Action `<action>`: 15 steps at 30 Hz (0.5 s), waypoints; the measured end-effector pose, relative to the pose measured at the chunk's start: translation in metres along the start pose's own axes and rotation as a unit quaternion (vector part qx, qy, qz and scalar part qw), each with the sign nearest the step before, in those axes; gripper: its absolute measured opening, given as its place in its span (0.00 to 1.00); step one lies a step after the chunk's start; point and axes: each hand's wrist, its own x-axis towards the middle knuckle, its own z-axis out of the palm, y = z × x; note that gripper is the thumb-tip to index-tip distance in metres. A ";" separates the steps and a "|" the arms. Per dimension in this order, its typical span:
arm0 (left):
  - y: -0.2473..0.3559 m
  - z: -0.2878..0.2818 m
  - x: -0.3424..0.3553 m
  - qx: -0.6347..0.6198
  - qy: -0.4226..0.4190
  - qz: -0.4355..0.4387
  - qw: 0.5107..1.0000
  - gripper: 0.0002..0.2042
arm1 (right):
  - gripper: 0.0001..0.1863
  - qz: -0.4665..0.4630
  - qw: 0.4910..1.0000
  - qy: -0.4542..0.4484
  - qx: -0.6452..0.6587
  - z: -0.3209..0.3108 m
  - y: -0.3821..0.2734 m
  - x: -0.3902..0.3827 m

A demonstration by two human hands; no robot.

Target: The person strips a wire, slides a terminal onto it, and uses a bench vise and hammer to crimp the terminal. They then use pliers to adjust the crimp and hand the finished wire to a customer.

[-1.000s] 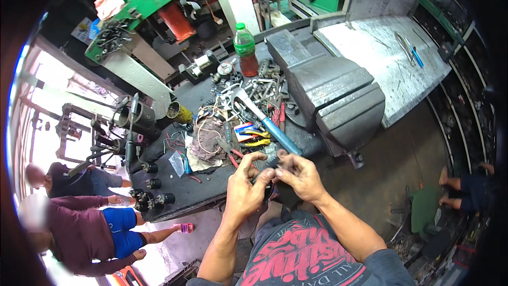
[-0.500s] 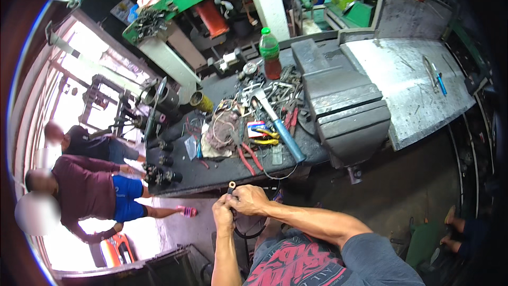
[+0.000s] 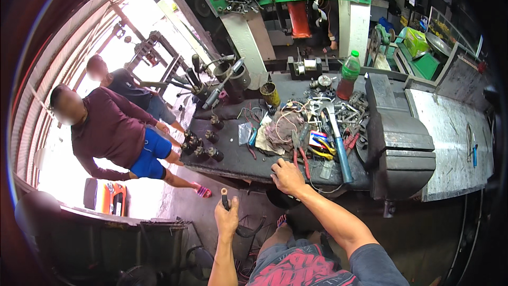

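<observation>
My left hand [image 3: 227,219] is closed around a thick black cable [image 3: 225,201] with a copper-coloured ring terminal [image 3: 224,191] at its upper end. The cable's lower part curves away below the hand, partly hidden. My right hand [image 3: 289,177] is at the bench's front edge, fingers somewhat apart, with nothing visible in it. Closest to it are red-handled pliers [image 3: 304,162], lying beside a crumpled brown rag [image 3: 279,131]. Just to the right lie yellow-handled pliers [image 3: 324,153] and a hammer [image 3: 342,158] with a blue handle.
A large bench vise [image 3: 403,145] stands at the bench's right end. Behind the tools are a green-capped bottle [image 3: 347,78] of red liquid and a yellow can [image 3: 270,95]. Dark cylindrical parts [image 3: 200,151] stand at the left end, near two people [image 3: 114,122].
My right hand has let go of the cable and moved right, toward the bench. The left hand still holds the cable. My view has swung left, and the nearer person stands more upright in it.
</observation>
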 end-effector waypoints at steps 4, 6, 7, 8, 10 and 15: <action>-0.020 -0.011 0.033 -0.075 0.076 -0.031 0.994 0.17 | 0.07 -0.051 0.981 0.086 -0.167 0.015 0.001 0.029; -0.029 -0.023 0.057 -0.176 0.092 -0.102 0.975 0.18 | 0.11 0.055 0.985 0.019 -0.160 0.017 0.003 0.042; -0.030 -0.030 0.072 -0.171 0.108 -0.152 0.967 0.19 | 0.13 0.085 0.988 -0.033 -0.127 0.020 0.004 0.044; -0.033 -0.052 0.070 -0.198 -0.016 -0.149 0.969 0.35 | 0.14 0.068 0.986 -0.073 -0.134 0.023 0.004 0.043; -0.028 -0.070 0.084 -0.141 -0.009 -0.110 0.984 0.35 | 0.23 0.067 0.993 -0.008 -0.092 0.033 -0.007 0.035; 0.043 -0.076 0.115 -0.281 -0.208 -0.089 0.933 0.25 | 0.26 0.126 0.972 -0.043 0.193 0.022 -0.084 -0.012</action>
